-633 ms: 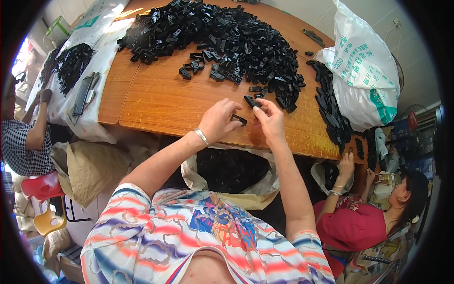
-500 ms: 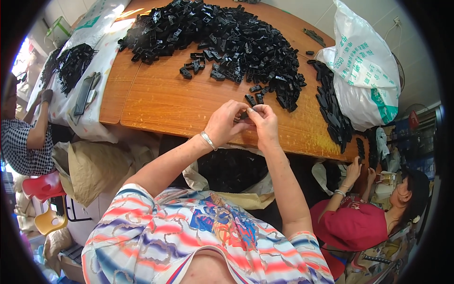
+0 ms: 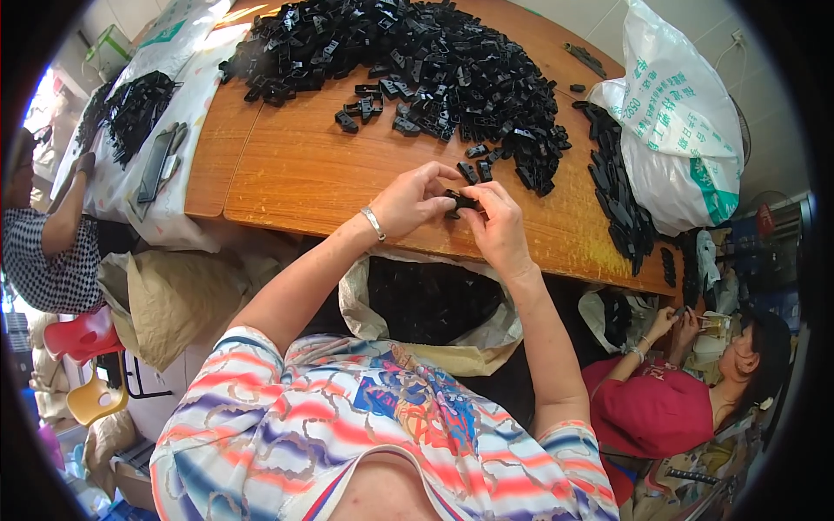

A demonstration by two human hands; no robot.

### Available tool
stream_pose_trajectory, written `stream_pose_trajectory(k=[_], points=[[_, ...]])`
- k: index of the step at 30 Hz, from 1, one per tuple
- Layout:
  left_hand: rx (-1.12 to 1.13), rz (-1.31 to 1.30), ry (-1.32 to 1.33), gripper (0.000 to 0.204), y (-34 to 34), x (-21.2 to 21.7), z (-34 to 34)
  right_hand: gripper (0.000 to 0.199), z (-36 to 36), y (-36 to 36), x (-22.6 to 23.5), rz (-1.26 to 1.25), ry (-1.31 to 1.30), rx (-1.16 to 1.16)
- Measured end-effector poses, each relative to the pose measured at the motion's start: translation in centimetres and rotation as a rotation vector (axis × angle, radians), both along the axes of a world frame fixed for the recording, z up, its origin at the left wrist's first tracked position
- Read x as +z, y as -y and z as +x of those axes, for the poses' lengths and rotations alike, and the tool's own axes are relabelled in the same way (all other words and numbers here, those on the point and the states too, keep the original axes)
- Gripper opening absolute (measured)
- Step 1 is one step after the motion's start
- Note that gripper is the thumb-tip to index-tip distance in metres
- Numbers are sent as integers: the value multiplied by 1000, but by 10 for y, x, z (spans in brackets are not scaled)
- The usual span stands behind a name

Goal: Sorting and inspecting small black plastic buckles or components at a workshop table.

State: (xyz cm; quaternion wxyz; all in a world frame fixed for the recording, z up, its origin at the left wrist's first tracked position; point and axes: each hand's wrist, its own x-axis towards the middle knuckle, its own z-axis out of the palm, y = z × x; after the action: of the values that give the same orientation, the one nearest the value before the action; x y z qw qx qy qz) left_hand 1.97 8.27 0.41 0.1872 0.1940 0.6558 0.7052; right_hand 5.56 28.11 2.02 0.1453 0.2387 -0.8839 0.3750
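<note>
The left hand (image 3: 413, 201) and the right hand (image 3: 501, 221) meet just above the near edge of the table (image 3: 304, 187), thumbs and fingertips pinched narrow around one small black part (image 3: 461, 203). The part looks like hard, moulded plastic, though the fingers cover so much of it that its full shape is hard to make out. A pale, smooth bracelet (image 3: 373, 223) rings the left wrist.

The table is orange-brown with a wood grain, glossy in the middle and scuffed to a yellowish, scratchy surface toward its right front edge. Just beyond the fingers lie a few loose black pieces (image 3: 473, 169), short and blocky. Behind them a wide, curving pile (image 3: 417, 65) of similar pieces spreads across the table, its many hard edges catching the light. On the right, long, slim dark strips (image 3: 613, 193) lie heaped beside a bulging white plastic bag (image 3: 678, 130), crinkled and printed in green.

Below the table edge, a pale sack (image 3: 486, 354) gapes open, dark pieces filling it. To the left stands a stiff, creased brown sack (image 3: 178, 304), and above it a flat, dark, rectangular phone (image 3: 155, 169) lies on a white, wrinkled sheet (image 3: 193, 165). A co-worker in a soft red top (image 3: 651, 404) sits at the right.
</note>
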Motion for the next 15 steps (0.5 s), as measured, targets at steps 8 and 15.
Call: stream_pose_trajectory(k=[8,15], points=[[175,-563,-644,37,10,-25,2,24,4,13,-21,-54,157,-134],[236,-647,-638,24,2,-30,1,30,3,14,-26,243,-64,-91]])
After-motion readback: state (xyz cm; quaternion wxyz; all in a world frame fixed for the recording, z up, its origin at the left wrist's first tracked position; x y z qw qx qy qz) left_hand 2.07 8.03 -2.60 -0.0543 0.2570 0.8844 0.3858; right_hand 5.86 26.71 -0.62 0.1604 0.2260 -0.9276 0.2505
